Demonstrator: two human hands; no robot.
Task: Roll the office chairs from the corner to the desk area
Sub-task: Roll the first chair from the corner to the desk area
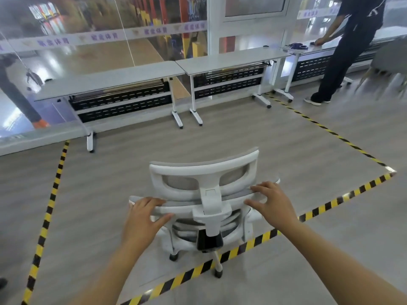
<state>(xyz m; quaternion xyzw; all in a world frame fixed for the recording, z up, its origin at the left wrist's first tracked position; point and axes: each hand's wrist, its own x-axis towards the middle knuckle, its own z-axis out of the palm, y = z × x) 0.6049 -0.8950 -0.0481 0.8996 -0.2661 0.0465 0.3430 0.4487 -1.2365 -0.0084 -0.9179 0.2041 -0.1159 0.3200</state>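
A white office chair with grey mesh and a headrest stands in front of me, its back toward me. Its wheeled base straddles the near line of striped floor tape. My left hand grips the left end of the backrest's top edge, fingers over it and thumb under. My right hand rests on the right end of the same edge, fingers spread over the top. A row of white desks, the nearest at the left and another to its right, stands ahead along the glass wall.
Yellow-and-black tape marks a rectangle on the grey floor around the desks. A person in dark clothes leans on a desk at the far right. A blurred chair sits at the right edge. Bare floor lies between my chair and the desks.
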